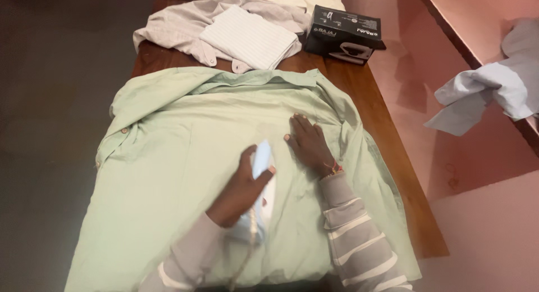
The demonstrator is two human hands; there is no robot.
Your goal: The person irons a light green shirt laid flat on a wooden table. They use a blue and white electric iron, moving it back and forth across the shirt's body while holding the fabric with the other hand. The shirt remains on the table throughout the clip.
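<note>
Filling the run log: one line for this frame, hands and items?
left hand: grips iron | right hand: flat on green shirt | table: folded striped shirt, black box

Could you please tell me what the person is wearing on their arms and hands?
Both arms are in long grey sleeves with white stripes, the cuffs ending at the wrists. The right hand has a red and gold band at its wrist. The left hand is bare, with no band or ring in view.

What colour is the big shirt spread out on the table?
The big shirt is pale mint green, seen in the head view.
</note>
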